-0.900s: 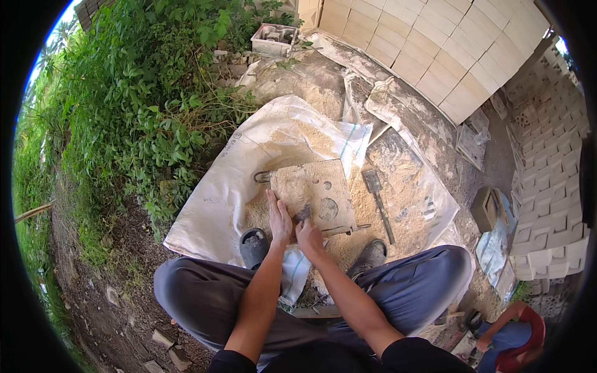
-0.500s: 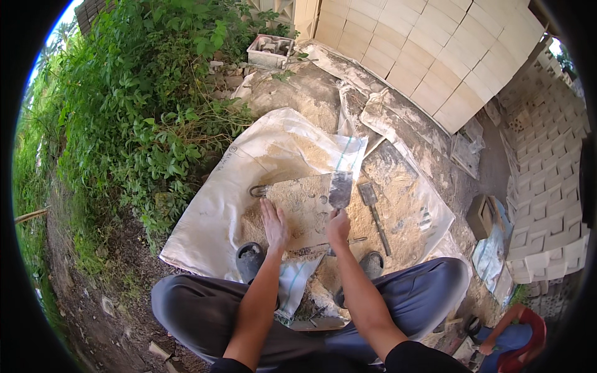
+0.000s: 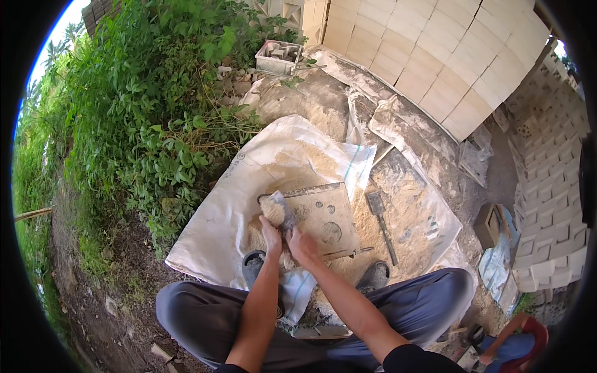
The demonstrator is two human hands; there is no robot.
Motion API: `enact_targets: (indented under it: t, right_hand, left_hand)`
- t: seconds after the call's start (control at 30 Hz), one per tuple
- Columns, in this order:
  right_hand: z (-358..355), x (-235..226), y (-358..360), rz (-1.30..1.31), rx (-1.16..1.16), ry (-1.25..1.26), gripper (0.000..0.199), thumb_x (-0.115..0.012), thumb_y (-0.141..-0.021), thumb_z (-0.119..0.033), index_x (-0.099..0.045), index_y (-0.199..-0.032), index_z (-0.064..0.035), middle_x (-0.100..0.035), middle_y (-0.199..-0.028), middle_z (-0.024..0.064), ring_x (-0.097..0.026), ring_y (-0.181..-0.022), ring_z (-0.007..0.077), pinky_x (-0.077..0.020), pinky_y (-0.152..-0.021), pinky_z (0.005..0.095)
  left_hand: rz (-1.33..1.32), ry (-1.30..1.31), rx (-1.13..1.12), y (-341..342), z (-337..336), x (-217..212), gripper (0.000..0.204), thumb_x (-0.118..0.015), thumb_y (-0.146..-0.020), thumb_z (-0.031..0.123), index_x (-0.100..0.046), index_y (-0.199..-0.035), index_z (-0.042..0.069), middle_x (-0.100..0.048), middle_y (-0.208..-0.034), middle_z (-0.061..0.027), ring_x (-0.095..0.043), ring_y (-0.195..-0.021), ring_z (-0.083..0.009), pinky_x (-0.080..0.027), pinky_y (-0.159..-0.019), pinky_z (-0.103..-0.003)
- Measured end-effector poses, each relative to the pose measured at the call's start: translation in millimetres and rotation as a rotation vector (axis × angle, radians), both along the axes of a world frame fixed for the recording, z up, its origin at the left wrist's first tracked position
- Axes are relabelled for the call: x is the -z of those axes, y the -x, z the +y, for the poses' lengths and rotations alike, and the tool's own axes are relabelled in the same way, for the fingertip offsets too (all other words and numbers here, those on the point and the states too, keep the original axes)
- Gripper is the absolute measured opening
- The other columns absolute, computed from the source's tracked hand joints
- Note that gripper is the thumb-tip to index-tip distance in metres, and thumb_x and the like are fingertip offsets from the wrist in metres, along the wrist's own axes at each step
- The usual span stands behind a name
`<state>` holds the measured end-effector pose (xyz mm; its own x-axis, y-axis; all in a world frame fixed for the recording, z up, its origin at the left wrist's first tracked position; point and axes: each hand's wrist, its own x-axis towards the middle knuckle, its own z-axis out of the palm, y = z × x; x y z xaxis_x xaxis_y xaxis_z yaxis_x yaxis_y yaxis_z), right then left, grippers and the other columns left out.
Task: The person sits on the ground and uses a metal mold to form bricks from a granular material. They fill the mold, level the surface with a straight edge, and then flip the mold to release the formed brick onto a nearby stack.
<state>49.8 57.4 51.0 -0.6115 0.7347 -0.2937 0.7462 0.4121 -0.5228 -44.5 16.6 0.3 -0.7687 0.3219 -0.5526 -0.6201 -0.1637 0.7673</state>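
My right hand (image 3: 303, 245) is closed round the handle of a trowel (image 3: 286, 213) with a flat, grey-stained blade. Pale sandy powder (image 3: 271, 211) is heaped at the blade's left side. Beside it, my left hand (image 3: 271, 237) is held edge-on with its fingers stretched out along the powder; its fingertips are partly hidden. Both hands are over the left part of a flat rectangular mould (image 3: 336, 214), whose mostly bare top shows round marks. A second flat-bladed tool (image 3: 380, 217) with a long handle lies to the right on the powder.
A white woven sheet (image 3: 211, 214) lies under the mould, strewn with powder. My shoes stand at its near edge. Green plants grow on the left. A white crate (image 3: 278, 57) and stacked pale blocks (image 3: 429, 56) stand beyond. Another person (image 3: 519, 345) is at the lower right.
The trowel has moved left across the mould, from its right side to its left end, beside my left hand. Powder that covered the mould's top is now mostly gone from it.
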Motion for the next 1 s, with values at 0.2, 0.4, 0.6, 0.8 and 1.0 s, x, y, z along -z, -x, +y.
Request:
enact_targets:
  t: [0.2,0.4,0.6,0.8,1.0]
  right_hand:
    - [0,-25,-7,0.120,-0.130,-0.138,0.039,-0.045,-0.094,-0.030,-0.048,-0.118,-0.0009,-0.063,-0.074,0.0262,-0.062,-0.067,0.0441,-0.0508,-0.060,0.0494]
    - [46,-2,-10,0.098,-0.144,-0.168,0.055,-0.036,-0.095,-0.025,-0.022,-0.143,-0.0010,-0.061,-0.085,0.0312,-0.062,-0.075,0.0447,-0.0504,-0.068,0.0513]
    - [-10,-10,-20,-0.110,-0.239,0.019,0.064,-0.034,-0.092,-0.015,-0.004,-0.147,-0.0020,-0.060,-0.081,0.0320,-0.061,-0.071,0.0440,-0.0493,-0.069,0.0521]
    - [-56,3,-77,-0.126,-0.289,0.039,0.071,-0.040,-0.086,-0.008,-0.002,-0.146,0.0001,-0.060,-0.078,0.0305,-0.060,-0.066,0.0426,-0.0496,-0.064,0.0506]
    - [-77,-6,-122,-0.117,-0.401,-0.017,0.071,-0.043,-0.084,-0.008,-0.008,-0.146,-0.0004,-0.060,-0.075,0.0279,-0.060,-0.063,0.0427,-0.0497,-0.063,0.0506]
  left_hand:
    - [0.388,0.465,0.022,44,-32,71,0.070,-0.025,-0.097,0.051,-0.029,-0.141,-0.003,-0.028,-0.148,-0.0198,-0.026,-0.137,-0.0325,-0.019,-0.112,-0.034]
    - [0.129,0.336,0.308,0,-7,45,0.063,-0.025,-0.098,0.048,-0.037,-0.138,0.001,-0.042,-0.139,-0.0165,-0.041,-0.126,-0.0248,-0.031,-0.101,-0.032]
    - [-0.089,0.035,0.092,5,-22,27,0.054,-0.027,-0.099,0.042,-0.046,-0.129,0.000,-0.058,-0.121,-0.0102,-0.054,-0.105,-0.0193,-0.038,-0.094,-0.035]
    - [-0.239,0.047,0.149,-17,-26,15,0.054,-0.031,-0.097,0.046,-0.053,-0.122,0.003,-0.062,-0.111,-0.0073,-0.058,-0.091,-0.0202,-0.044,-0.081,-0.035]
    - [0.170,0.209,0.052,-38,-65,32,0.049,-0.035,-0.097,0.033,-0.043,-0.131,-0.002,-0.050,-0.128,-0.0180,-0.050,-0.116,-0.0305,-0.039,-0.098,-0.039]
